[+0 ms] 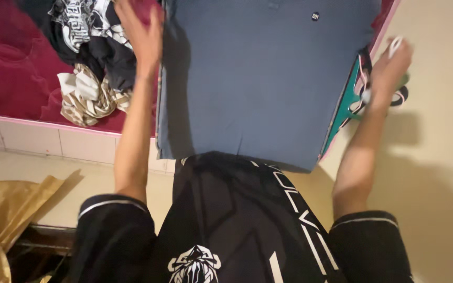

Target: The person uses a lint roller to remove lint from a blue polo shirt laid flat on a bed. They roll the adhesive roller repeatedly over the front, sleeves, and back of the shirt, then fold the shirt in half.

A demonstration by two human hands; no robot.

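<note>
A blue-grey shirt lies spread flat on a dark red bed, over what looks like a stack of folded clothes. My left hand rests flat at the shirt's left edge, fingers together and pointing away from me. My right hand is at the shirt's right edge, closed around a bunch of teal, white and dark fabric that hangs off the side of the bed.
A heap of black printed and beige patterned clothes lies on the bed to the left. The bed has a pink border above white tiles. Gold-brown fabric sits at lower left. A beige wall is on the right.
</note>
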